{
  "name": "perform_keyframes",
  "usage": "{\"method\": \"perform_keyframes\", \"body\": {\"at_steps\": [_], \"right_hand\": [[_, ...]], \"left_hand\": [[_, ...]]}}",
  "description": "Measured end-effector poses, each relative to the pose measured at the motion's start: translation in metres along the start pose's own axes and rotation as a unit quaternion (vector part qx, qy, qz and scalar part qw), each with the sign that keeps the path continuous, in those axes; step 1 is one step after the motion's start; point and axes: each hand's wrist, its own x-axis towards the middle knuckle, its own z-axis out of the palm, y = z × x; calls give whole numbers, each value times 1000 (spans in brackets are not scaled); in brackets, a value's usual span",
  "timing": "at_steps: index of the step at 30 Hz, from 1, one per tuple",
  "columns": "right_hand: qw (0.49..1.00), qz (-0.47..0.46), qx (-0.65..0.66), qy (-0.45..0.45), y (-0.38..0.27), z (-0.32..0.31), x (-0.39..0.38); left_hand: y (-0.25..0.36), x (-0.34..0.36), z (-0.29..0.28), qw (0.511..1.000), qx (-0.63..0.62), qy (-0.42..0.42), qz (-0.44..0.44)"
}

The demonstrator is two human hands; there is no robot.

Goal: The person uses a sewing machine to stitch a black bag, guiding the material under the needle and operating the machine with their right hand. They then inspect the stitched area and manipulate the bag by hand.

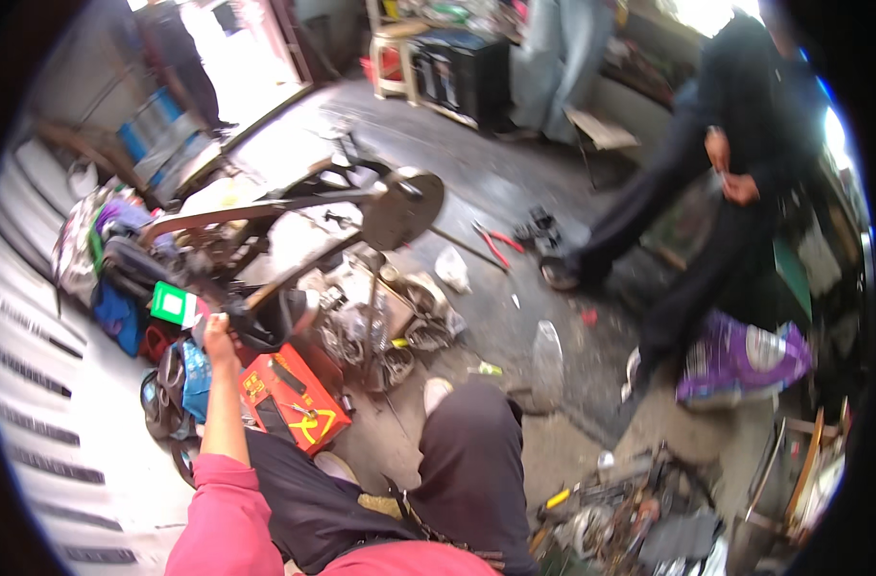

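Our left hand (219, 334) is nearer, its fingers curled against a dark object (263, 332) just to its right; we cannot tell whether it grips it. The object's long axis seems to run rightward. Our right hand is out of view. We see a white-patched green card (162, 300) left of that hand and a printed red box (313, 389) below-right.

Left arm (228, 413) extends forward, forearm bare below a loose pinkish-red fabric sleeve (222, 518). Left hand (219, 334) presents fingers apparently curled; fine detail too small to confirm. Right knee (471, 422), in dark cloth trousers, is bent; legs are spread apart.
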Motion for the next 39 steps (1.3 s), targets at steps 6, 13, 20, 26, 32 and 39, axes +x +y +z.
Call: {"method": "perform_keyframes", "body": {"at_steps": [6, 13, 20, 26, 32, 39], "right_hand": [[958, -56, 268, 81, -81, -21, 16], [800, -198, 564, -63, -255, -66, -19], [732, -413, 363, -402, -516, -143, -156], [497, -582, 190, -614, -569, -104, -349], [514, -539, -7, -667, -601, -46, -463], [558, -557, 13, -614, -620, 6, -496]], "left_hand": [[-5, -2, 12, 999, -19, 36, 19], [3, -12, 34, 988, -11, 107, 108], [29, -25, 35, 974, 16, 116, 194], [30, -26, 33, 990, -56, 68, 108], [40, -30, 30, 991, -65, 59, 102], [37, -37, 20, 994, -20, 33, 97]]}}
